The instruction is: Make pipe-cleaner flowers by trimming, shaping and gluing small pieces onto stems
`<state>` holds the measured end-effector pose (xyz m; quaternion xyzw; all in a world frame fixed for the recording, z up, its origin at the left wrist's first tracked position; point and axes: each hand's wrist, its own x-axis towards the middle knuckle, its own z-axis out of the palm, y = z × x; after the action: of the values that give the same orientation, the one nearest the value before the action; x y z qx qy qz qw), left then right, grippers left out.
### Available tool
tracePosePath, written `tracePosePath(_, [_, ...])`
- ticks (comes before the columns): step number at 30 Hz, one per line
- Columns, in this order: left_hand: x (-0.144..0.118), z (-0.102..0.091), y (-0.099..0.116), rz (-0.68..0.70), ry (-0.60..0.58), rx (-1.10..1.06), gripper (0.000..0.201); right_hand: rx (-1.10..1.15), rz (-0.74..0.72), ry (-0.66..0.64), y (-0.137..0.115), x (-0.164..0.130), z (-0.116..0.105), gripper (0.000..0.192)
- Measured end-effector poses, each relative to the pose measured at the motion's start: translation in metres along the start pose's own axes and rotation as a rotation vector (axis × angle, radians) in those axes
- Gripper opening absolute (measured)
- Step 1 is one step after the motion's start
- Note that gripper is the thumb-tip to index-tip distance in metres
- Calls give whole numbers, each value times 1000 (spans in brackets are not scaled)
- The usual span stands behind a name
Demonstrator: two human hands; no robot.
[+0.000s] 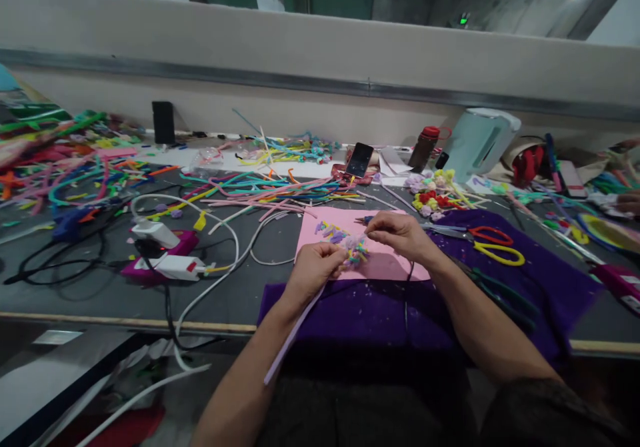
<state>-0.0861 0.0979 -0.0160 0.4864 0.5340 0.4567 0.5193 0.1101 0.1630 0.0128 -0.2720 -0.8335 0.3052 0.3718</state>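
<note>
My left hand [316,268] is closed in a pinch on a lilac pipe cleaner [294,340], whose long end hangs down past my forearm. Just to the right, my right hand [397,235] has thumb and forefinger pressed together; what is between them is too small to make out. Both hands are over a pink sheet [390,267], with small twisted pipe cleaner pieces [356,250] in lilac, yellow and teal between and beneath the fingers. A dark pointed tool tip [363,220] lies behind my right hand.
Scissors [493,244] with red and yellow handles lie right on a purple cloth [550,287]. A power strip [160,264] with plugs and looping cables occupies the left. Loose pipe cleaners [280,190], a phone [360,160], a bottle [425,148] and a pale jug [480,142] line the back.
</note>
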Motion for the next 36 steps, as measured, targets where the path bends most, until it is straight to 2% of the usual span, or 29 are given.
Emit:
tracePosePath(6, [1, -1, -5, 61, -48, 248, 24, -130, -72, -98, -3, -1, 2, 5])
tracePosePath(13, [2, -1, -6, 101, -83, 379, 24, -244, -179, -158, -7, 0, 3, 5])
tracePosePath(22, [4, -3, -10, 124, -113, 436, 26, -316, -239, -192, -11, -1, 6, 8])
tracePosePath(36, [3, -3, -10, 105, -143, 406, 24, -413, -243, -238, -9, -2, 8, 9])
